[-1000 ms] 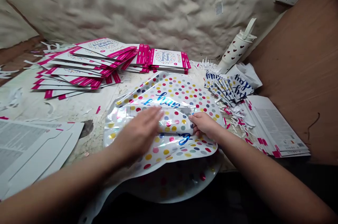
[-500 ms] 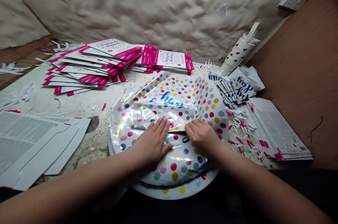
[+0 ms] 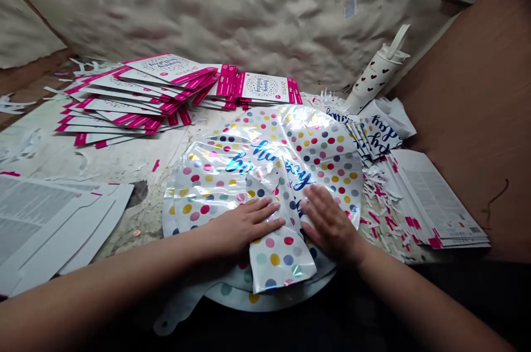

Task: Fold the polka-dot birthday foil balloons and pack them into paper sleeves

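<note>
A flat, polka-dotted foil balloon (image 3: pixel 203 175) with shiny blue "happy" lettering lies in front of me on a round pile of similar ones. A folded dotted foil piece (image 3: pixel 282 263) sits upright on its middle, its lower end pointing at me. My left hand (image 3: pixel 249 222) rests flat on this folded piece, fingers stretched out to the right. On the opposite side, my right hand (image 3: pixel 332 224) touches the foil with its fingers extended and slightly blurred. A pale balloon tail (image 3: pixel 166 319) with a small hole sticks out at the lower left.
Pink-and-white printed packets (image 3: pixel 136 97) are heaped at the back left, with more packets (image 3: pixel 269 88) beside them. Folded dotted foils (image 3: pixel 379 130) lie right, near a heart-patterned tumbler (image 3: pixel 375 78). Printed card sleeves (image 3: pixel 448 202) and paper scraps (image 3: pixel 379 213) lie right; flat cards (image 3: pixel 53 224) left.
The wide folded strip under my hands is gone from its crosswise place; a folded piece now points toward me and more lettering shows. My right hand has gone from curled to stretched out.
</note>
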Tool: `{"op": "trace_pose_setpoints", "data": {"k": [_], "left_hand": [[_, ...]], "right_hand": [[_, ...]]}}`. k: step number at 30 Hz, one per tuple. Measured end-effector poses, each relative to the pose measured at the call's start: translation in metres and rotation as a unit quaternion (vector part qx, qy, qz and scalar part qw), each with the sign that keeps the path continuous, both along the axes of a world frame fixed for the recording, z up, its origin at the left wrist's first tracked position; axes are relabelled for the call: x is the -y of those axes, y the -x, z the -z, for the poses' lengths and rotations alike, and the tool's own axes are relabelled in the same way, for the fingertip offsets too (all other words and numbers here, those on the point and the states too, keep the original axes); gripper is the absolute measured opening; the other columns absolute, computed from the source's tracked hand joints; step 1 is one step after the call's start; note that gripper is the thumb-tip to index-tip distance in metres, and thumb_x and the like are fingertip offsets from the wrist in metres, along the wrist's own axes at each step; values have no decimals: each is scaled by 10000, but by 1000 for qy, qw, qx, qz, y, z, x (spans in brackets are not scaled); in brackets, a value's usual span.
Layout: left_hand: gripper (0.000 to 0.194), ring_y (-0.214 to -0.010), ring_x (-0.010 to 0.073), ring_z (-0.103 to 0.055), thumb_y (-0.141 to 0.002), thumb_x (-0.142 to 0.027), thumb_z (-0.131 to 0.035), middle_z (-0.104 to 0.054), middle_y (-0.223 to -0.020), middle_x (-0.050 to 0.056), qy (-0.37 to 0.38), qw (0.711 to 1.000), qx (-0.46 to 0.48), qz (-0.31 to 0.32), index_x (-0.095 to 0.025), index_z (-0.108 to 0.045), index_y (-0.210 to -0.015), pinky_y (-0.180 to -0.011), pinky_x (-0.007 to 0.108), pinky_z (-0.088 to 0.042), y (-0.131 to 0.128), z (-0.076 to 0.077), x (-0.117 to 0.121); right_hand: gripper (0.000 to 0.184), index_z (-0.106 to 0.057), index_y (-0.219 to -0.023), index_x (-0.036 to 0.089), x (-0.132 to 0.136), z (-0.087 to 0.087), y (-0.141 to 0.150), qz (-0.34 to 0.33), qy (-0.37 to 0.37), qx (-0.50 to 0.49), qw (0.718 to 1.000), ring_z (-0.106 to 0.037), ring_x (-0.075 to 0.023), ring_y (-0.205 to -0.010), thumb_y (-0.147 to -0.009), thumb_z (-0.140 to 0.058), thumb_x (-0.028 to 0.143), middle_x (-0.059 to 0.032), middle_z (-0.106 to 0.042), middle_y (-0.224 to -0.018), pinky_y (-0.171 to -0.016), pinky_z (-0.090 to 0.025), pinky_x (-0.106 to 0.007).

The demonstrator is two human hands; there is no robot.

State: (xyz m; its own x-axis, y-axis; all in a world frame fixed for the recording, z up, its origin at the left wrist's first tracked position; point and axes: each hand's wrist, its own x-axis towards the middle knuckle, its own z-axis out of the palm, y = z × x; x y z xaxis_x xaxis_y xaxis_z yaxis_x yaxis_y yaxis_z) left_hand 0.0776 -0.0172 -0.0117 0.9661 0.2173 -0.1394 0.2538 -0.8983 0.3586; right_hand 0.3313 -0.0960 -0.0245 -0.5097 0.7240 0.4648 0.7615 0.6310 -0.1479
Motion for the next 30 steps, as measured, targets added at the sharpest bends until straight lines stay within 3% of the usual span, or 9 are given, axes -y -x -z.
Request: {"op": "trace_pose_setpoints", "data": {"k": [4, 8, 10, 13, 15, 18, 21, 26, 30], "left_hand": [[551, -1336, 279, -258, -810, -119, -457, -335, -1423, 150, -2, 1000, 29, 11, -116, -371, -1354, -1076, 451, -274, 5, 4, 6], [359, -1121, 250, -540, -859, -129, -387, -614, -1170, 130, 16, 987, 130, -93, -144, -599, -1148, -975, 391, -417, 18, 3, 14], [267, -899, 220, -635, -852, -242, -441, -694, -954, 71, 116, 962, 129, -213, -181, -674, -967, -820, 326, -504, 18, -3, 8], [276, -569, 148, -610, -789, -431, -528, -658, -649, 4, 343, 828, 38, -443, -181, -622, -719, -540, 231, -484, 4, -15, -15], [328, -440, 118, -548, -744, -486, -570, -615, -539, -4, 439, 735, -13, -517, -173, -545, -648, -445, 208, -429, -7, -18, -31], [332, -389, 119, -527, -718, -470, -607, -597, -479, 14, 483, 699, -42, -525, -169, -508, -618, -424, 221, -429, -21, -16, -45], [343, -388, 126, -526, -696, -463, -635, -564, -433, 10, 495, 692, -39, -524, -167, -500, -589, -446, 246, -455, -27, -14, -47], [337, -519, 133, -590, -640, -463, -685, -612, -571, 9, 483, 697, 7, -530, -160, -543, -678, -520, 234, -476, -14, -33, -44], [432, -702, 145, -634, -577, -430, -744, -637, -786, 13, 546, 616, 59, -564, -167, -519, -835, -616, 228, -495, -3, -49, -41]], "right_hand": [[390, -486, -1254, 236, -6, -5, 5, -186, 34, 86, 978, -452, -195, -1230, -880, -456, 129, -36, -571, -1255, -1047, -332, -419], [253, -625, -1041, 200, -11, -9, 8, -111, 239, -62, 963, -619, -194, -1001, -838, -477, 167, -46, -678, -1065, -902, -448, -376], [174, -644, -855, 181, -19, -12, 11, 5, 372, -169, 913, -655, -187, -808, -829, -480, 232, -36, -702, -856, -763, -498, -344], [257, -550, -710, 169, -38, -17, 16, 189, 493, -293, 797, -589, -145, -541, -849, -440, 355, 5, -583, -581, -550, -498, -289], [241, -508, -781, 177, -48, -20, 17, 252, 497, -328, 763, -548, -135, -474, -849, -429, 395, 20, -539, -567, -489, -483, -289], [203, -488, -946, 188, -49, -29, 21, 263, 393, -298, 829, -606, -179, -646, -818, -486, 345, -38, -600, -762, -609, -514, -352], [373, -504, -1122, 157, -40, -35, 36, 124, 272, -119, 947, -529, -269, -1080, -760, -525, 243, -143, -573, -1130, -924, -426, -447], [711, -317, -1359, 2, -39, -29, 60, 51, 310, 109, 943, -269, -362, -1312, -719, -522, 236, -234, -293, -1426, -1062, -287, -466], [628, -340, -1352, 4, -40, -16, 64, 49, 248, 105, 962, -319, -333, -1296, -763, -458, 186, -211, -356, -1402, -1068, -294, -438]]}}
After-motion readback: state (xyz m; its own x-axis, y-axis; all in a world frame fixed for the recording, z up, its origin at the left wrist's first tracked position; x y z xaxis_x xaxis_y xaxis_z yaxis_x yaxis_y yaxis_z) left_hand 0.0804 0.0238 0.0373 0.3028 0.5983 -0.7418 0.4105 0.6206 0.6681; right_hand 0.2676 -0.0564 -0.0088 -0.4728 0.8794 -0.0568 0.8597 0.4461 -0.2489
